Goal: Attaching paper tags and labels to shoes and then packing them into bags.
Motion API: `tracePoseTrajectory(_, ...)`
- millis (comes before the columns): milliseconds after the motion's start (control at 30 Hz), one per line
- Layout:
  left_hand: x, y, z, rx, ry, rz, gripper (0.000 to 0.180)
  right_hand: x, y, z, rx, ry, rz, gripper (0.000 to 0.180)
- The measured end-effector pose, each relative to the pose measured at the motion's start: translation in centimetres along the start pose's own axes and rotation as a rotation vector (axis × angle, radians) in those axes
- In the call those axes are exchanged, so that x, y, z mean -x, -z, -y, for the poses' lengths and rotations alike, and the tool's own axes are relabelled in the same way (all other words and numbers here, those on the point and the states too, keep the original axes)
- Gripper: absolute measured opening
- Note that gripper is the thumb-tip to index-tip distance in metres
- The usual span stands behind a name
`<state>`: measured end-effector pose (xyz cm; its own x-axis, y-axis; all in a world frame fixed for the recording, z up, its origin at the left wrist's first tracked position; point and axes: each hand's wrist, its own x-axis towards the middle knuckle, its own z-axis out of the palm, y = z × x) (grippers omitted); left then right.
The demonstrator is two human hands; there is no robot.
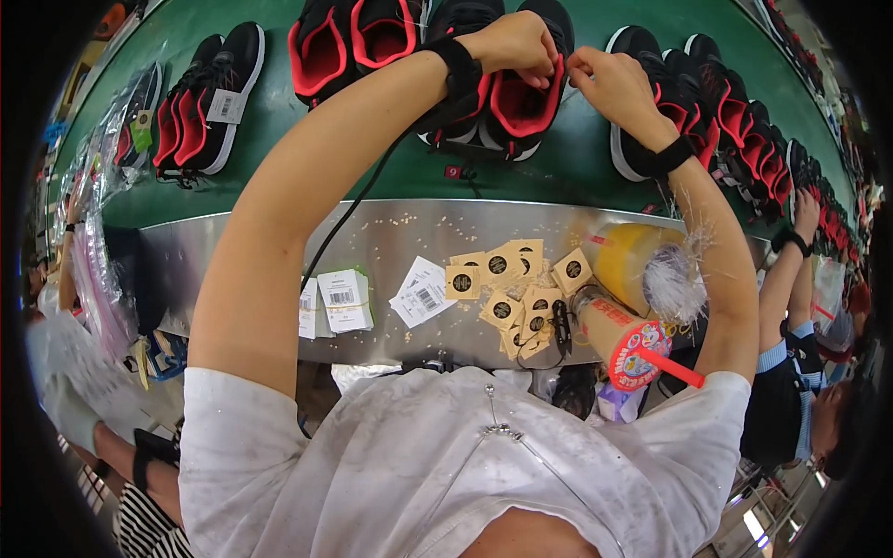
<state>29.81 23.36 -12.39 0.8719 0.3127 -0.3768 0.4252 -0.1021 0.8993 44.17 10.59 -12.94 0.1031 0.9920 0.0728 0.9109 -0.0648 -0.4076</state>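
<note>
Bending over the belt, I have my left hand [521,48] at the far side, its fingertips drawn together at the red-lined collar of a black shoe [524,104]; I cannot tell whether they pinch anything. My right hand [621,91] is just to the right of the same shoe, thumb and forefinger curled near each other, and I cannot tell if something thin lies between them. The shoe stands with its opening toward me, right beside its mate [462,128] on the left, both on the green belt [577,181]. A black wristband [456,79] with a cord circles my left wrist, and a second band [672,155] my right.

Farther out, more red-lined shoes stand to the left, one pair bearing a white tag [226,107], and a long row [735,121] runs off to the right. Nearer me, on a metal ledge [400,349], a banded stack of white tags [344,302] lies left, loose white tags [423,293] beside it, then scattered tan cards [503,265]. Right of these are a yellow container [619,270], a bunch of white threads [676,284] and a drink cup [603,325] with a red straw [674,367]. Far right, a co-worker's hand [806,216] reaches toward the row.
</note>
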Motion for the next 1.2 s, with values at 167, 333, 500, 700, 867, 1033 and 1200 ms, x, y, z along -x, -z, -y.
tracePoseTrajectory(167,-0.2,0.5,0.3,0.021,0.014,0.03,0.017,-0.4,-0.9,0.0,0.036,0.083,-0.024,0.013)
tracePoseTrajectory(333,0.6,0.7,0.6,0.058,-0.021,-0.032,0.009,-0.2,-0.3,1.6,-0.096,0.098,0.026,0.025)
tracePoseTrajectory(500,1.5,1.2,0.6,0.04,-0.062,-0.085,0.013,-0.7,-1.1,1.7,0.046,0.138,-0.005,0.027)
tracePoseTrajectory(700,3.1,1.8,0.9,-0.481,-0.113,-0.13,0.014,-0.8,-0.2,1.0,0.155,0.063,-0.129,0.025)
tracePoseTrajectory(867,4.4,2.6,1.3,-0.573,-0.226,-0.217,0.011,-1.9,1.2,0.9,-0.259,-0.067,0.243,0.026)
tracePoseTrajectory(1033,6.9,2.9,-2.6,-0.215,-0.166,-0.345,0.019,-2.0,3.7,2.3,-1.046,-0.298,0.368,0.026)
tracePoseTrajectory(1200,5.6,2.4,-0.6,0.377,-0.13,-0.258,0.016,-2.3,2.6,2.6,-1.067,-0.289,0.374,0.027)
